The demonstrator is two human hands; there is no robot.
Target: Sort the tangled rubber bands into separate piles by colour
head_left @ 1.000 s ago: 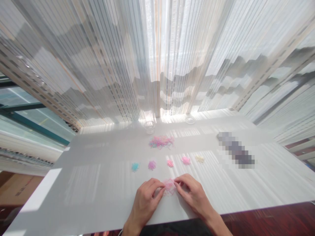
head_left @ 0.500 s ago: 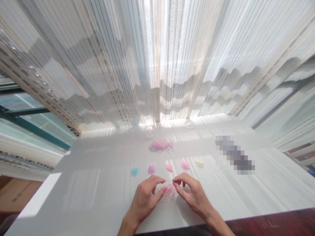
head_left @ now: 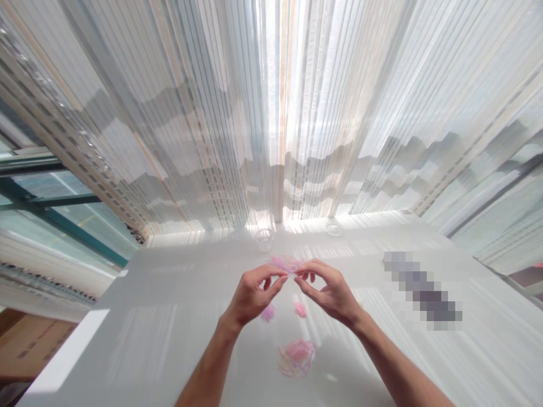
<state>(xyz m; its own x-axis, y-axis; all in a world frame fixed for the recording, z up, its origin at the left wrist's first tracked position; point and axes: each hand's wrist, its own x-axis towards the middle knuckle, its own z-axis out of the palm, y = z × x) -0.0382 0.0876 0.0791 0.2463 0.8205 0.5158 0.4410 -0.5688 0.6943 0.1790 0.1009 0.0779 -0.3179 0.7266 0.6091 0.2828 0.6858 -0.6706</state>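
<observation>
My left hand and my right hand are raised over the white table, each with thumb and fingertips pinched. Their fingertips almost meet, and what lies between them is too small to make out. Just behind the fingertips is a tangled heap of pink, purple and bluish strands, partly covered by the hands. A small purple pile lies beneath my left hand, and a coral-pink pile sits between the wrists. Closer to me, a loose heap of pink and pale strands rests on the tabletop.
Two clear round dishes stand near the table's back edge. A dark pixelated long object lies at right. Striped sheer curtains hang behind. A cardboard box is at the lower left.
Both hands have moved forward from above the near heap to the far tangled heap, fingertips still pinched. They now hide the blue, bright-pink and most of the yellow pile. The camera view has shifted slightly.
</observation>
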